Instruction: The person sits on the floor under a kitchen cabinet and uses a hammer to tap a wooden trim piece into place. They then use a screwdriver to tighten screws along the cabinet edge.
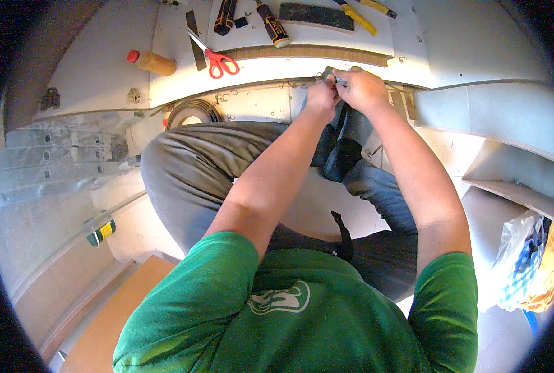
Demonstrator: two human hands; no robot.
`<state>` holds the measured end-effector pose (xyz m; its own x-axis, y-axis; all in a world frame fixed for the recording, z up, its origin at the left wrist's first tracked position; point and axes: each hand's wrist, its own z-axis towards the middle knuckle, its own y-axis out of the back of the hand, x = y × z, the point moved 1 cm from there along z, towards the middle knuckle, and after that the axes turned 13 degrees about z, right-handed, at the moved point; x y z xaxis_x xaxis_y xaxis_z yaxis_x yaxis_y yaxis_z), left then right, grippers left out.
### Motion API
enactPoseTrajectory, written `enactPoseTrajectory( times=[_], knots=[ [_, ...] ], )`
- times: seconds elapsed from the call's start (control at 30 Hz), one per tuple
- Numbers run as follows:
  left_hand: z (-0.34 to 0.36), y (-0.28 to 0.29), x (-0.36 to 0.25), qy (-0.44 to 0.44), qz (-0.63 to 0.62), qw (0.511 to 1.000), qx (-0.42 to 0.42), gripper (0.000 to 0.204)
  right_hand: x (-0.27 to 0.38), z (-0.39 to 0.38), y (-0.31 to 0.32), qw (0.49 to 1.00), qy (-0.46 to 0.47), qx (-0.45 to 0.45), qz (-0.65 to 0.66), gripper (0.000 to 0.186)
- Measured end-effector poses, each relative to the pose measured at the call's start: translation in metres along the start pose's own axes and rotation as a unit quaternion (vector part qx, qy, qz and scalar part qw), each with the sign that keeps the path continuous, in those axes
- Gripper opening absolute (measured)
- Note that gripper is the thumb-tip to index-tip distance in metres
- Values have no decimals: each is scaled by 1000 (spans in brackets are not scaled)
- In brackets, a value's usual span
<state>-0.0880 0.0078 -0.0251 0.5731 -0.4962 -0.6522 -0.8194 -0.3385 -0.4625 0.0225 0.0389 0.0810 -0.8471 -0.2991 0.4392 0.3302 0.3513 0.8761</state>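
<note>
Head view: nearest, a green shirt (351, 323) and two bare forearms reach past bent legs in grey trousers (196, 155). Beyond the knee on the left, a dark coil (193, 104) lies just short of a pale panel (271, 69). The left hand (322, 98) and right hand (365, 93) meet at the panel's near edge, fingers narrowed to a pinch on a small grey piece (328, 72) between them; how each fingertip sits is partly hidden. The step in hand looks like close two-handed work on that piece; the next move probably calls for a steady left pinch and fine right-finger control. Farther off lie red-handled scissors (218, 62) and a long brown strip (314, 53), then a black-and-orange handle (272, 26) and a dark block (317, 16).
</note>
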Motion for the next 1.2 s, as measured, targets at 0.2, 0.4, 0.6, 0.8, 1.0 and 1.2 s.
enactPoseTrajectory(
  times=[0.2,0.4,0.6,0.8,1.0,1.2],
  knots=[
    [-19,1,-1,18,-29,999,-28,17,11,-5,3,999,30,18,-26,38],
    [-3,5,1,5,-12,1000,-26,15,11,-3,-3,1000,3,-5,-21,38],
    [8,6,-3,-7,5,999,-41,18,10,2,-7,999,-4,-34,7,32],
    [-7,6,-1,-18,-23,999,-34,18,19,-6,-2,1000,-9,5,-5,38],
    [-11,3,-8,-9,-43,998,-38,18,21,1,1,1000,-1,21,-11,39],
    [-9,3,-16,-15,17,998,-56,24,22,1,-2,1000,-21,-1,-2,38]
  ],
)
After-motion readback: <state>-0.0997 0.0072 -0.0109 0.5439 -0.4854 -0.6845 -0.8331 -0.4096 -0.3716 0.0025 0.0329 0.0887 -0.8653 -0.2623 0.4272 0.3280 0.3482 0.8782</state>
